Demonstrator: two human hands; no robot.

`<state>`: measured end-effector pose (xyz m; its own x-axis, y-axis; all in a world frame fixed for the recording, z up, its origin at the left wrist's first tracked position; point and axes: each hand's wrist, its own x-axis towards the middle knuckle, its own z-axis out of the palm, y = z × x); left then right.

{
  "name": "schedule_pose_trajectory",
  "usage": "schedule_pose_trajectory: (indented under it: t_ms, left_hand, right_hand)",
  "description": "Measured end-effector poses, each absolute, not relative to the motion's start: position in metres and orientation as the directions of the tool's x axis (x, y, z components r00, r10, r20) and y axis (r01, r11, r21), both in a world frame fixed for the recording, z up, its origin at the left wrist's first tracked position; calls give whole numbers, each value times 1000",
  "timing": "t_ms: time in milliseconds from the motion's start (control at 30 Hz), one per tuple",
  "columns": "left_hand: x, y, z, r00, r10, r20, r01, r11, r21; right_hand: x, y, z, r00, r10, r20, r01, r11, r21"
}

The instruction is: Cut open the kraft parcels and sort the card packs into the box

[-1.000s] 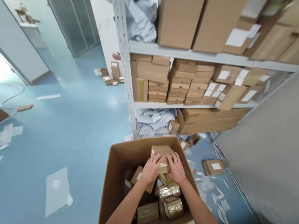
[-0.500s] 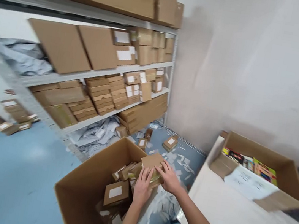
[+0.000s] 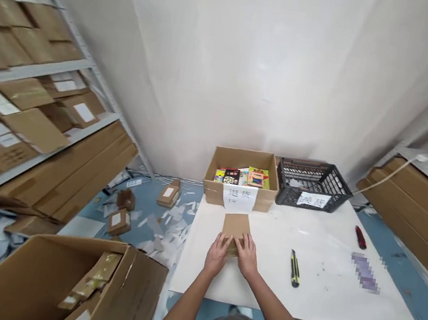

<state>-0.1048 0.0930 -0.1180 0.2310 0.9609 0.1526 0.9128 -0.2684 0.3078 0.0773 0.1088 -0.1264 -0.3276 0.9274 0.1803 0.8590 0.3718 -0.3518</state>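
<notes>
A small brown cardboard box (image 3: pixel 237 226) is at the near-left part of the white table (image 3: pixel 258 286). My left hand (image 3: pixel 217 255) grips its left side and my right hand (image 3: pixel 246 256) its right, with the fingertips along its near edge. Whether the box rests on the table or is held just above it, I cannot tell. Right of my hands lies a black and yellow box cutter (image 3: pixel 294 269). Straight behind the box stands an open carton (image 3: pixel 212 193) of colourful books, with a handwritten paper sign on its front.
Beside the carton sits a black plastic crate (image 3: pixel 288 198) with a paper label. A red cutter (image 3: pixel 360 237) lies at the table's right. At lower left is a large open carton (image 3: pixel 141 290) of parcels. Shelves (image 3: pixel 9 168) of boxes line the left; paper scraps (image 3: pixel 174 230) litter the floor.
My view has turned right from the shelves and large carton to the table. Both hands have brought the small cardboard box from above the large carton to the table.
</notes>
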Motion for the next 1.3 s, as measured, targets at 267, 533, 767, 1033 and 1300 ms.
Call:
schedule_pose_trajectory:
  t_ms: [267, 533, 767, 1033, 1300]
  left_hand:
    - [-44, 66, -166, 247, 891, -380, 876, -38, 481]
    - [-17, 77, -176, 83, 972, -220, 713, 97, 695]
    - [-28, 101, -119, 224, 974, 42, 825, -213, 523]
    - [-29, 112, -139, 421, 866, -271, 830, -248, 499]
    - [-41, 123, -165, 234, 947, -221, 510, 74, 857]
  right_hand:
    - [165, 69, -193, -317, 942, -112, 882, 250, -399]
    - [158, 96, -209, -115, 985, -128, 793, 13, -610]
    - [177, 110, -220, -86, 996, 26, 534, 68, -843]
    - [177, 88, -230, -36, 991, -131, 632, -79, -771]
    - [163, 101, -197, 87, 985, -147, 521, -171, -836]
